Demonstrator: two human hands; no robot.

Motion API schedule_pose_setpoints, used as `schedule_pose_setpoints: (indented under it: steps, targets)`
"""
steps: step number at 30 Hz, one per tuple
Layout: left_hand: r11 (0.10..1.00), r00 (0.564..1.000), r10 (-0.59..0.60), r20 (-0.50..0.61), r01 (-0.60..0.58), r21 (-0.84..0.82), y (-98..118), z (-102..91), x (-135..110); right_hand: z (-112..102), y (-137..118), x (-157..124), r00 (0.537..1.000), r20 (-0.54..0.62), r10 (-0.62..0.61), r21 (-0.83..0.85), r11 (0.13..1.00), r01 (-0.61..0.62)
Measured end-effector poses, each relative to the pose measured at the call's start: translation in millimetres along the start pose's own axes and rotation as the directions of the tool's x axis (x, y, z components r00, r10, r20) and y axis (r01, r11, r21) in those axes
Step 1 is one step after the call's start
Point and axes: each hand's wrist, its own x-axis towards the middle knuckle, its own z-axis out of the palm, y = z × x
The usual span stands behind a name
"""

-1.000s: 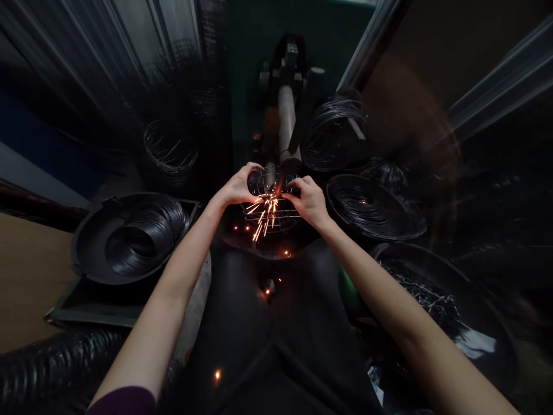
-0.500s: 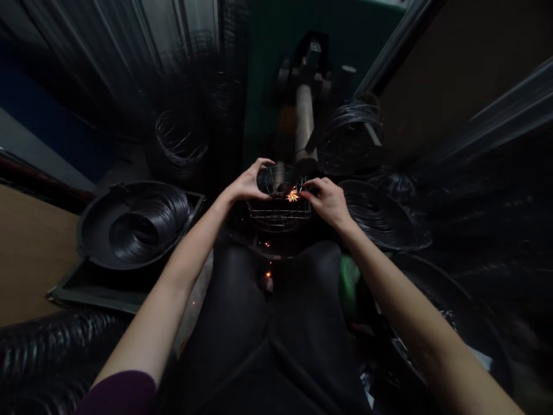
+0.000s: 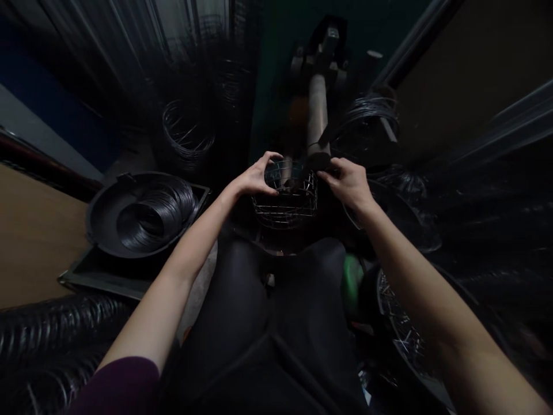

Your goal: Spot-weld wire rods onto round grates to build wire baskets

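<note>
A small round wire cage (image 3: 285, 202) sits under the cylindrical head of a welding machine (image 3: 317, 124), just beyond my lap. My left hand (image 3: 254, 176) curls round the cage's upper left rim and grips it. My right hand (image 3: 349, 181) is closed at the cage's upper right edge, beside the machine's lower end; what its fingers pinch is hidden in the dark. No sparks show at the cage.
A dark pan (image 3: 103, 222) holding stacked wire rings stands at the left on a tray. Loose wire coils (image 3: 188, 135) hang behind it. Another coil (image 3: 371, 118) and a dish of rings (image 3: 401, 222) lie at the right. A bowl of short wire pieces (image 3: 404, 331) sits lower right.
The shower of sparks at the cage has died out. Both hands have lifted slightly with the cage, and my right hand has shifted right toward the machine's tip.
</note>
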Motion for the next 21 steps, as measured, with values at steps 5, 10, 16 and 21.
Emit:
schedule_pose_setpoints:
  steps: [5,10,16,21]
  targets:
    - [0.988,0.996,-0.089,-0.012,0.087,-0.129,-7.7,-17.0,-16.8,2.1,5.3,27.1,0.996,0.083,0.021,-0.033,0.999,-0.018]
    - [0.944,0.969,-0.234,-0.077,0.207,-0.257,-35.0,-8.6,-55.7,-23.7,-3.5,22.0,0.997,0.077,0.032,0.03,0.999,-0.035]
    - [0.935,0.965,-0.252,-0.065,0.226,-0.275,-63.9,27.3,-71.5,-59.8,69.1,-104.5,0.852,-0.032,0.523,-0.186,0.834,-0.519]
    - [0.901,0.933,-0.354,-0.067,0.321,-0.292,-68.6,31.2,-66.5,-69.3,112.8,-271.7,0.376,0.107,0.92,-0.463,0.381,-0.8]
